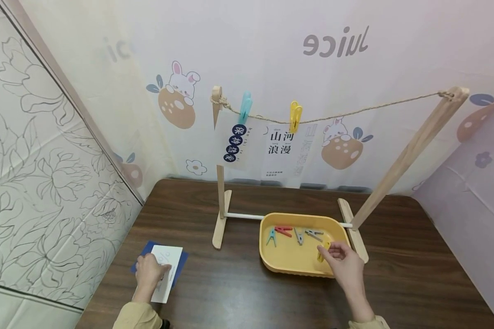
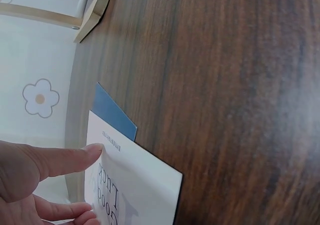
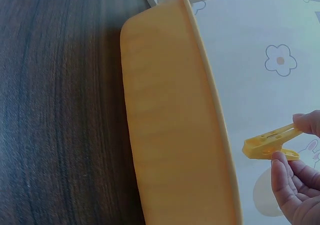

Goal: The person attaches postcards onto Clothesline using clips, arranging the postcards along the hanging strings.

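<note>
My right hand [image 1: 340, 261] pinches a yellow clothespin [image 1: 323, 251] over the near right part of a yellow tray [image 1: 277, 262]; the right wrist view shows the clothespin [image 3: 269, 144] held between thumb and fingers above the tray's rim [image 3: 210, 100]. My left hand [image 1: 149, 269] rests on a white card [image 1: 167, 256] that lies on a blue sheet [image 1: 182, 262] at the table's front left. In the left wrist view the thumb [image 2: 60, 160] presses the card [image 2: 142, 185], printed with "Good Luck", and fingers curl under its edge.
Several clothespins [image 1: 296, 234] lie in the tray. A wooden rack [image 1: 220, 201] with a string [image 1: 354, 112] holds two cards under a blue clip [image 1: 244, 108] and a yellow clip [image 1: 295, 116]. Patterned walls stand behind and left.
</note>
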`<state>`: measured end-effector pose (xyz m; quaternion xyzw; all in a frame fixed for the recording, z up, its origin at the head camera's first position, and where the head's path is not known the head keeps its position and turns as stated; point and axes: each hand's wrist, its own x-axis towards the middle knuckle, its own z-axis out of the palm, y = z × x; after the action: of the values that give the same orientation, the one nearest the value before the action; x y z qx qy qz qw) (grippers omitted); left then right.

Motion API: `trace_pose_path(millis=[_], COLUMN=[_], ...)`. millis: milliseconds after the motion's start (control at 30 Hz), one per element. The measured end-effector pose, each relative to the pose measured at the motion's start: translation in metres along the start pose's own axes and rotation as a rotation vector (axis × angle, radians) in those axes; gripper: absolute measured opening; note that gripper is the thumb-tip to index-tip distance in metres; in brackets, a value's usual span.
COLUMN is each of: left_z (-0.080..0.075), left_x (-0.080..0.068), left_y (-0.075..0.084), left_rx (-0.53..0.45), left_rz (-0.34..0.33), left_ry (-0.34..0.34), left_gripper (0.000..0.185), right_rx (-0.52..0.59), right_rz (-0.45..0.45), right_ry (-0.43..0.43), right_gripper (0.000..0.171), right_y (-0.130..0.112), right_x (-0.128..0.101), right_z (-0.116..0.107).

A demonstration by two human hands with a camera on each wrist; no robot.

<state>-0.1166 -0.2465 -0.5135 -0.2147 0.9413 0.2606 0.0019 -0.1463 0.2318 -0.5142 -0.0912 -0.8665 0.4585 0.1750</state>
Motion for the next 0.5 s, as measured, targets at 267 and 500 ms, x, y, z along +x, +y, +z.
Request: trace_pose_path(millis=[267,500], left_z=[-0.003,-0.006], left_x=[0.003,0.004], left_y=[0.0,-0.006], left_rx=[-0.011,-0.013], left_rz=[0.011,-0.003], left_ry=[-0.023,-0.001], left_gripper=[0.049,0.049], right_rx=[-0.042,-0.017], right_rz=[0.013,0.001], right_ry=[0.086,0.095], right_gripper=[0.041,0.037], right_y=[0.073,0.073], right_x=[0.011,0.007], right_z=[0.026,0.024])
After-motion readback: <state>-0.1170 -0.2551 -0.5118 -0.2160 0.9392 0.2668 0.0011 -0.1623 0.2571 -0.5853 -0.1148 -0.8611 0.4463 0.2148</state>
